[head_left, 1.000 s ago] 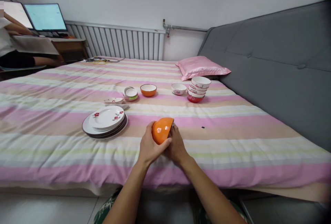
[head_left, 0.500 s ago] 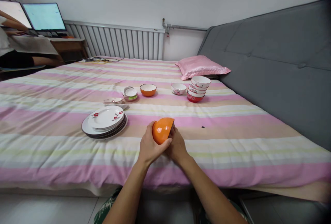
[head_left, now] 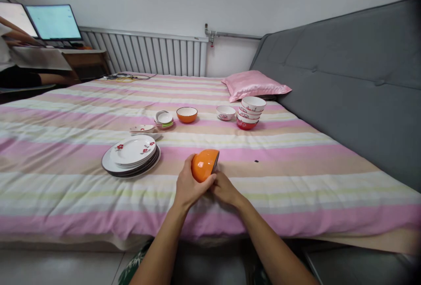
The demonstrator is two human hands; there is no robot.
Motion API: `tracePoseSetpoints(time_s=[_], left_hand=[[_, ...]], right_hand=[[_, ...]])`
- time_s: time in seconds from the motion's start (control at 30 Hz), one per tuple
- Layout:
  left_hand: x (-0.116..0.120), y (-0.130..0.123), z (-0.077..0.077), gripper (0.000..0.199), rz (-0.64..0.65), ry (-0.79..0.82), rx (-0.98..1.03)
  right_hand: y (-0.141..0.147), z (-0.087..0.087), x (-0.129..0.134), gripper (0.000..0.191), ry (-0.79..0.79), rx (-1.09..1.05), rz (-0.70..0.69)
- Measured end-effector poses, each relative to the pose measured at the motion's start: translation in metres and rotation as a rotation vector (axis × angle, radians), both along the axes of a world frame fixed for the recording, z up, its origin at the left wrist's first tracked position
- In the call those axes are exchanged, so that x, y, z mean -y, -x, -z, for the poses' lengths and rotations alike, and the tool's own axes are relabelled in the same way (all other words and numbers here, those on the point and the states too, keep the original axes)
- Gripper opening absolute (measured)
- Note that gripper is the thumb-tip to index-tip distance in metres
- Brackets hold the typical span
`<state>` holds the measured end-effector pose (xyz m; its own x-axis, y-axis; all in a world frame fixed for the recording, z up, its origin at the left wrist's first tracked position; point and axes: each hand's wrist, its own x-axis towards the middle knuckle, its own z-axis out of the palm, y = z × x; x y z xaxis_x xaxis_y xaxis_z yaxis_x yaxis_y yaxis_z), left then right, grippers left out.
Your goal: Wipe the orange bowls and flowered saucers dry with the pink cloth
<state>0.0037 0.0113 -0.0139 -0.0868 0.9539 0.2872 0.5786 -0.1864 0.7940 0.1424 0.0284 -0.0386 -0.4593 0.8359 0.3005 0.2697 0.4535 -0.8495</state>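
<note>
An orange bowl (head_left: 204, 165) is tilted on its side above the striped bedspread, its opening facing right. My left hand (head_left: 191, 186) is wrapped round its left and lower side, thumb across the bottom. My right hand (head_left: 225, 188) is closed at the bowl's lower right, by the opening; its fingertips are hidden, so what they hold cannot be made out. To the left lies a stack of plates (head_left: 133, 150), the top ones white with red flowers. Further back sits another orange bowl (head_left: 187, 118), upright, with a white inside.
Small dishes (head_left: 164, 119) and shallow dishes (head_left: 142, 129) lie behind the plates. A white bowl (head_left: 225, 113) stands beside a bowl stack (head_left: 251, 113). A pink pillow (head_left: 255, 84) lies near the grey headboard (head_left: 345, 57). A person (head_left: 19, 57) sits by monitors at far left.
My right hand has shifted down and outward from inside the bowl's opening, with its fingers more curled. The bowl stays in my left hand. The whole view has shifted slightly.
</note>
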Motion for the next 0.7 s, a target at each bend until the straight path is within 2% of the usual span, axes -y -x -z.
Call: tracePoseSetpoints(time_s=[0.13,0.23,0.43,0.6,0.7], left_hand=[[-0.0018,-0.0001,-0.0007,0.082,-0.020,0.010,0.031],[-0.0032,0.0011,0.0010,0.082,-0.022,0.030,0.055],[-0.0045,0.0033,0.0048,0.081,-0.046,0.034,0.095],[-0.0045,0.0024,0.0014,0.080,-0.066,0.060,0.148],[-0.0057,0.0022,0.0006,0.081,-0.098,0.085,0.171]], right_hand=[[0.0007,0.0010,-0.0009,0.021,0.274,-0.292,-0.123],[-0.0001,-0.0011,0.0000,0.034,0.316,-0.354,-0.115],[-0.0048,-0.0038,0.0032,0.034,0.259,-0.279,-0.113],[-0.0055,-0.0041,0.0061,0.016,0.178,-0.161,-0.141],[-0.0043,-0.0050,0.0079,0.020,0.026,0.025,-0.097]])
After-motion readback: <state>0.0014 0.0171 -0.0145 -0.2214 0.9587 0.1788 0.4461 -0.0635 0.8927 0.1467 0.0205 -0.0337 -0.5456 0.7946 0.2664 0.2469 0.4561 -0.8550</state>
